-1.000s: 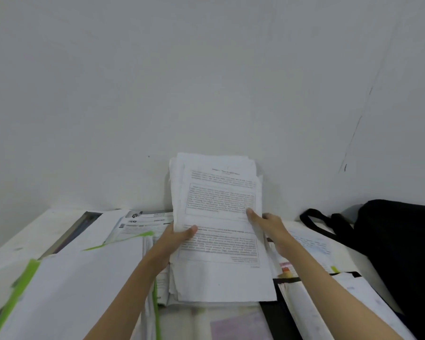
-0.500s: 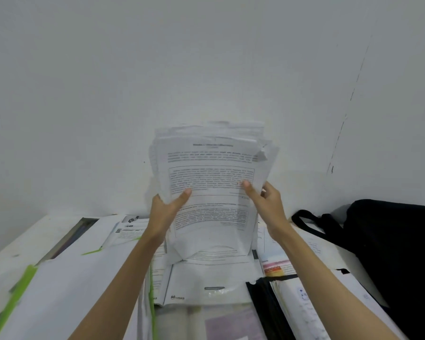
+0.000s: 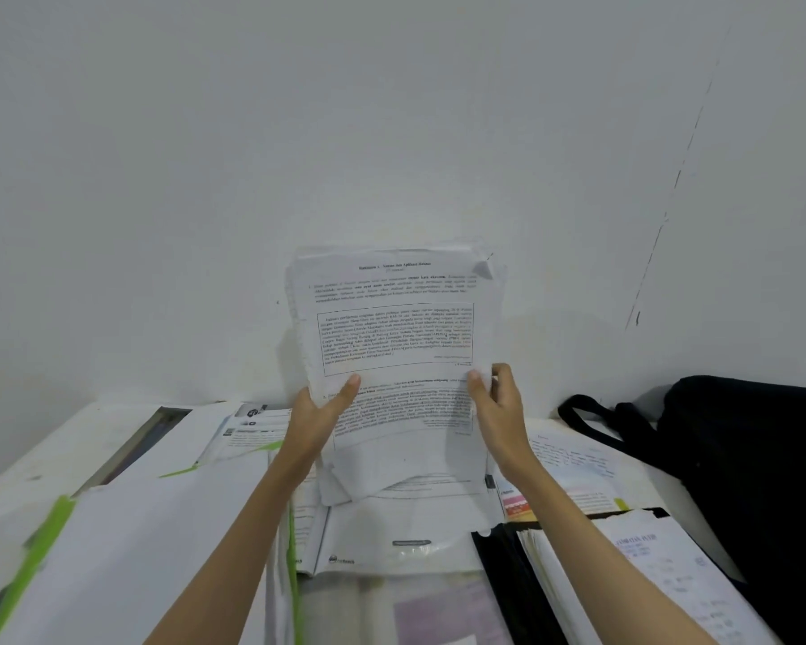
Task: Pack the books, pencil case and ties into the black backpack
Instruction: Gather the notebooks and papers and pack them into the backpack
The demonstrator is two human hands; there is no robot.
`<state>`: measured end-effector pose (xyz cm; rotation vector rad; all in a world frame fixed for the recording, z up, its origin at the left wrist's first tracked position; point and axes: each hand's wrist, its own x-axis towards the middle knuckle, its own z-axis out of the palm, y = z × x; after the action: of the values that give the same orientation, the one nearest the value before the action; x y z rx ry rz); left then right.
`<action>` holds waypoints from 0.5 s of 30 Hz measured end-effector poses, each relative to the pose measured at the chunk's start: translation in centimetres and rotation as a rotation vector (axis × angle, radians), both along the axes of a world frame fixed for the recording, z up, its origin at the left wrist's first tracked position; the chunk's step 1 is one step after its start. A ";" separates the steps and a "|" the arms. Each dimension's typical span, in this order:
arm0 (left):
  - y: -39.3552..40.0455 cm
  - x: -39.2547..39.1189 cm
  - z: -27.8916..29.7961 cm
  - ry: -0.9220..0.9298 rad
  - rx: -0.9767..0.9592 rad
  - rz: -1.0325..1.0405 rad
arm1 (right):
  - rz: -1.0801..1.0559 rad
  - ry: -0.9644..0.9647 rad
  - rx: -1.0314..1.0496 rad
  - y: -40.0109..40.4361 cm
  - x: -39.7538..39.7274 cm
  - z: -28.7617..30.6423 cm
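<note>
Left hand (image 3: pixel 319 418) and right hand (image 3: pixel 499 407), forearms extended forward, grasp a stack of printed papers (image 3: pixel 394 337) upright by its lower side edges above the desk (image 3: pixel 43 463); black backpack (image 3: pixel 754 458) at right.

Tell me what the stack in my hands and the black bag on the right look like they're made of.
The stack looks like plain matte printer paper: thin white sheets with black print, curled corners, sagging at the bottom. The black backpack seems soft woven fabric, probably nylon or polyester: dull, non-reflective, with limp webbing straps.
</note>
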<state>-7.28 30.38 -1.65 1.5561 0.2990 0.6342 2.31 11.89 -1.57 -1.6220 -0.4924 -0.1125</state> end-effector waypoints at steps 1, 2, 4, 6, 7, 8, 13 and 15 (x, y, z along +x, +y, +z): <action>0.2 0.0 -0.7 0.016 0.042 -0.017 | 0.010 0.010 -0.014 0.0 -0.1 -0.6; 0.4 -0.1 -1.3 0.033 0.069 -0.031 | 0.027 0.019 -0.019 -0.1 -0.3 -1.1; 0.7 -0.1 -2.1 0.055 0.087 -0.058 | 0.049 0.028 -0.024 0.1 -0.5 -1.8; 1.1 -0.1 -2.2 0.101 0.118 -0.095 | 0.061 0.030 -0.029 0.2 -0.6 -1.9; 1.3 -0.2 -2.0 0.129 0.158 -0.130 | 0.068 0.024 -0.029 0.2 -0.7 -1.9; 1.6 -0.3 -1.9 0.155 0.198 -0.159 | 0.071 0.015 -0.034 0.2 -0.8 -1.9; 2.2 0.0 -2.2 0.168 0.285 -0.148 | 0.051 -0.006 -0.059 0.2 -0.5 -2.2; 1.6 0.2 -3.2 0.164 0.250 -0.063 | 0.046 0.002 -0.059 0.4 -0.5 -2.2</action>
<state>-7.12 32.01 -4.84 1.8553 0.3009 0.5101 1.77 12.34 -3.74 -1.6667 -0.5352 -0.0626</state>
